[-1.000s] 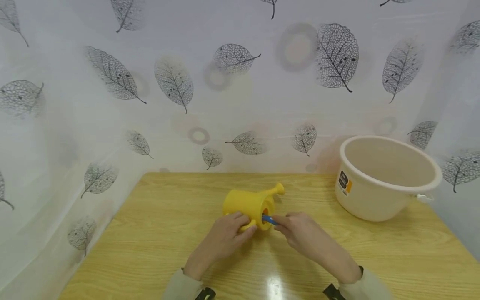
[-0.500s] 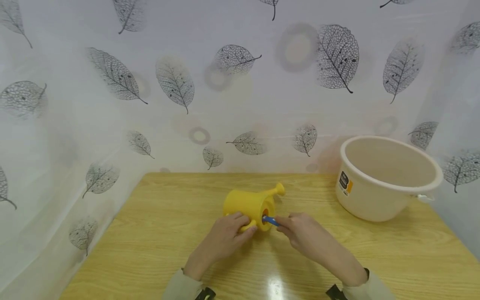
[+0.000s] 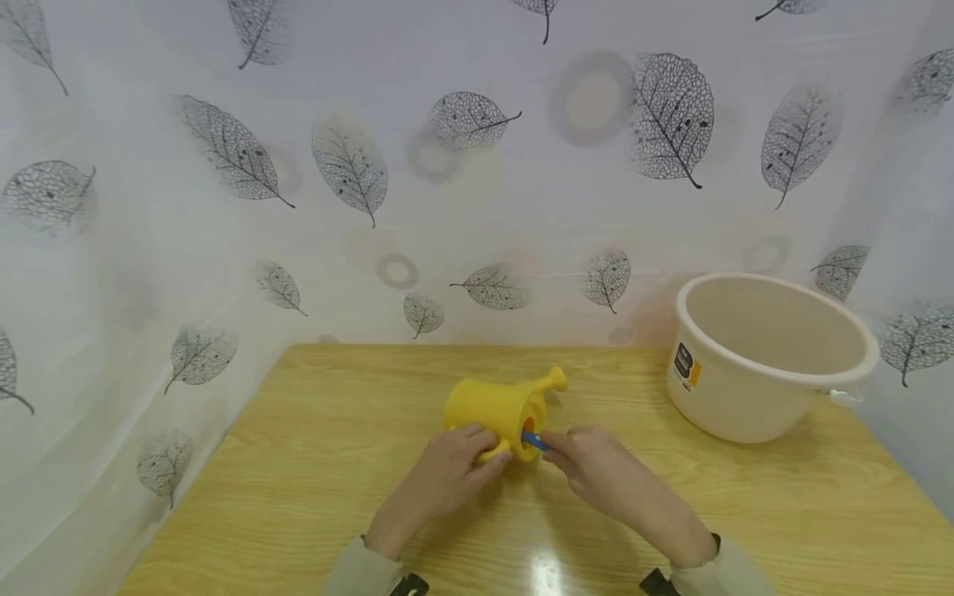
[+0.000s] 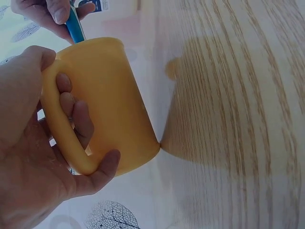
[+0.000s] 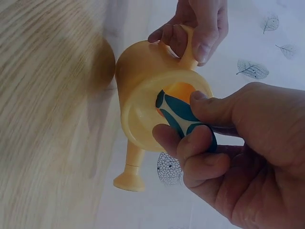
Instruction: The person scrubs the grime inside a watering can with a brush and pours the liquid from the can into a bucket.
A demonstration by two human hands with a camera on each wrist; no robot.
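Note:
A yellow watering can lies tilted on its side on the table, its opening facing right and its spout pointing to the back right. My left hand grips the can's handle, with the fingers curled through the loop in the left wrist view. My right hand pinches a blue-and-white tool handle between thumb and fingers. The tool's tip reaches into the can's opening; its far end is hidden, so its kind cannot be told.
On the right of the wooden table stands a large cream bucket with a label on its side. A white curtain printed with dark leaves hangs behind and at both sides.
My right hand drew the blue-and-white tool handle slightly outward, then moved it slightly back in. The left hand and the watering can have kept their place.

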